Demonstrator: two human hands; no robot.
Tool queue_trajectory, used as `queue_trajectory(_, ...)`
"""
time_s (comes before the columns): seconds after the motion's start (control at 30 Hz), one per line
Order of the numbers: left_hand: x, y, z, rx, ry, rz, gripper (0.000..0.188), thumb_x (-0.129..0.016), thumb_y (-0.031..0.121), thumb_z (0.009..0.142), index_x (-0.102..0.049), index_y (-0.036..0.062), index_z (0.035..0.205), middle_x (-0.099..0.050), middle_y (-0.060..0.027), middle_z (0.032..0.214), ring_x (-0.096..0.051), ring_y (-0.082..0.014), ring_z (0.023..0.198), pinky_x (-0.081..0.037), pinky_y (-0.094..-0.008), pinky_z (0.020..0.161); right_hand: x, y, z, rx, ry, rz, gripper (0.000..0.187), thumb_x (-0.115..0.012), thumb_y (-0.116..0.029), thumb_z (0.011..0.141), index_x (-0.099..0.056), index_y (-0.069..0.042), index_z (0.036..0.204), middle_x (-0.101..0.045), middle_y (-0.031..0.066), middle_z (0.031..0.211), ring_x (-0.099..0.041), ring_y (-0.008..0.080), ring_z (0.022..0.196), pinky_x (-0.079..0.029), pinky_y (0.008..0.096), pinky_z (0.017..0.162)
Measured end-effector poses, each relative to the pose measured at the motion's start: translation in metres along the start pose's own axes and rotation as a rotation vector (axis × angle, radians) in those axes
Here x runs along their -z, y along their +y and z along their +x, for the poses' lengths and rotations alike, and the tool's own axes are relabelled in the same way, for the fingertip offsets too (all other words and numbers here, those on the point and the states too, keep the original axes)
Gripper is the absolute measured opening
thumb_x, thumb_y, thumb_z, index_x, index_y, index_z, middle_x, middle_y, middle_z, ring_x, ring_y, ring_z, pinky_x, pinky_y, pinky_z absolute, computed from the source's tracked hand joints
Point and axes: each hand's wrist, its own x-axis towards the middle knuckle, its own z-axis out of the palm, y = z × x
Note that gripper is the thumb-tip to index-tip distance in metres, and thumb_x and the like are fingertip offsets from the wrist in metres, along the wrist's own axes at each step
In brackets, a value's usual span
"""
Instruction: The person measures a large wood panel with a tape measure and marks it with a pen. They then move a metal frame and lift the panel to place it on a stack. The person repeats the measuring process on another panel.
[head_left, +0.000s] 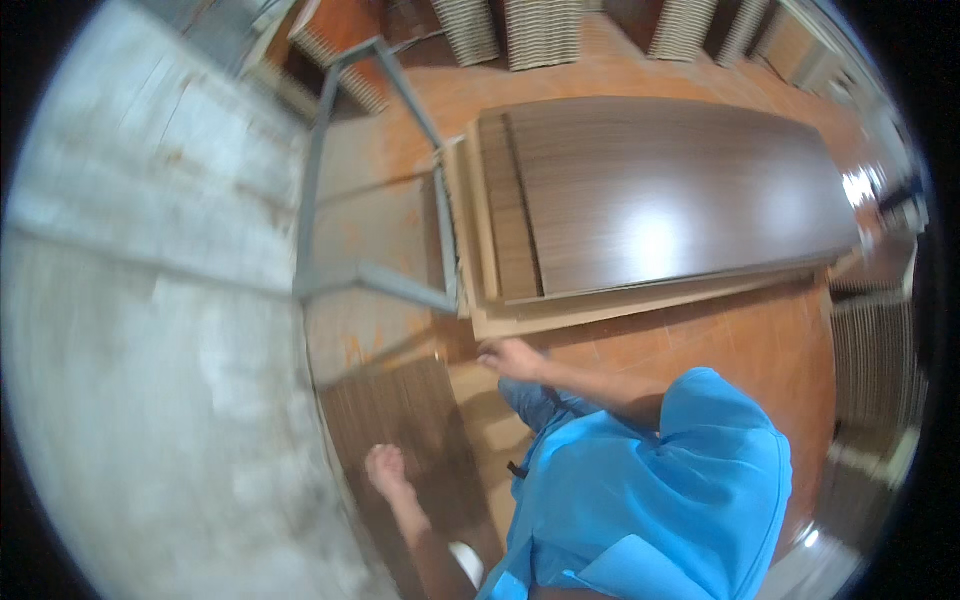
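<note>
Left hand (385, 468): above the dark wood-grain board (400, 415); contact cannot be determined. Right hand (512, 358): just off the near left corner of the panel stack (560, 314). Fingers of both hands are bent; blur prevents telling whether they pinch anything. The glossy brown panel (680, 190) lies flat atop the stack. A grey metal frame (410, 289) borders the stack's left edge; tiled floor (720, 340) provides room along its near edge.
</note>
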Motion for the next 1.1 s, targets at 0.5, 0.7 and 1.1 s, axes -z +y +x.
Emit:
queue_trajectory(0.5,-0.299,0.359,0.329,-0.392,-0.635,0.568,0.062,-0.054,0.045,0.101,-0.043,0.0038,0.146,-0.053,-0.0195,0.139,-0.054,-0.0328,0.126,-0.039,-0.0458,0.108,-0.070,-0.232,0.275,0.205,0.451,-0.217,0.071,-0.071,-0.041,0.087,-0.046,0.005,0.135,-0.057,0.0233,0.124,-0.057,0.0363,0.116,-0.047,0.0474,0.097)
queue_trajectory(0.7,-0.438,0.365,0.461,-0.292,-0.787,0.779,0.079,-0.058,0.055,0.097,-0.034,0.0043,0.153,-0.045,-0.0205,0.150,-0.047,-0.0328,0.134,-0.029,-0.0481,0.117,-0.104,-0.213,0.319,0.041,0.435,-0.326,0.063,-0.065,-0.054,0.089,-0.053,0.001,0.120,-0.068,0.0188,0.094,-0.067,0.0364,0.094,-0.048,0.0487,0.086)
queue_trajectory(1.1,-0.655,0.335,0.581,0.506,-1.292,0.251,0.036,-0.065,0.044,0.098,-0.056,0.0133,0.082,-0.058,0.0011,0.073,-0.060,-0.0153,0.065,-0.053,-0.0311,0.062,-0.200,-0.283,0.406,-0.575,1.588,-0.342,0.047,-0.068,-0.043,0.089,-0.061,-0.001,0.108,-0.065,0.0169,0.096,-0.060,0.0374,0.112,-0.038,0.0488,0.115)
